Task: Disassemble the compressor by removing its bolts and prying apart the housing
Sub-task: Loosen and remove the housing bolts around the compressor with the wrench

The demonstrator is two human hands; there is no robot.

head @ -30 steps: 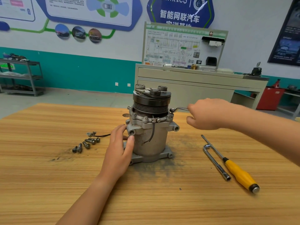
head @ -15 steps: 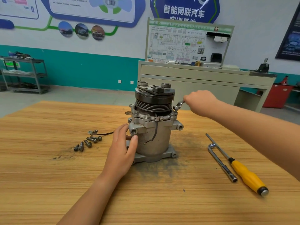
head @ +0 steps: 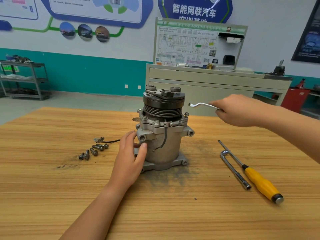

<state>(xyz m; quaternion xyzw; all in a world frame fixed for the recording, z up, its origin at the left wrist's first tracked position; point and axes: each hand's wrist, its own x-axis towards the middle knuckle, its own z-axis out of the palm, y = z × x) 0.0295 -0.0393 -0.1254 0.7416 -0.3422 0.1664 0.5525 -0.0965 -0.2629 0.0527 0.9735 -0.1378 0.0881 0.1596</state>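
- Light wood-grain table [head: 155, 213]: the near half is bare board. Its far edge runs just behind the work.
- Yellow-handled screwdriver [head: 259, 182] and chrome L-shaped socket wrench [head: 233, 170] lie side by side to the right, well apart from the unit, shafts pointing away.
- Dark gritty smudge [head: 166, 177] on the wood in front of and right of the base.
- Left hand [head: 129, 160] grips the left flank of the silver cast-aluminium compressor [head: 164, 141], thumb on the front wall, fingers curled round the side.
- Compressor stands upright mid-table, nearer the far edge, base flange flat on the wood, black grooved pulley [head: 163, 104] on top. A black wire hangs down its front.
- Five loose dark flange bolts [head: 93, 151] sit in a cluster to the left, near the hand but not touching it. Just behind them is a small metal connector on a black lead [head: 99, 139].
- Top-flange bolts are still seated. The rear-right bolt [head: 186, 114] stands proud.
- Right hand [head: 242, 110] is closed round the shank of a chrome offset ring spanner [head: 201, 105]. The ring end is in the air beside the pulley, touching nothing.
- Vs 0.5 s ago: the spanner head was down at that rear-right bolt and is now lifted clear, with the right hand pulled back to the right. Left hand unchanged.
- Beyond: open floor, a beige cabinet [head: 207, 78] with a wiring-diagram board [head: 195, 44] whose print is too small to read, and a grey shelf trolley [head: 26, 78] far left.
- Blue wall sign [head: 194, 10] reads "智能网联汽车". Its lower line is cut off by the board.
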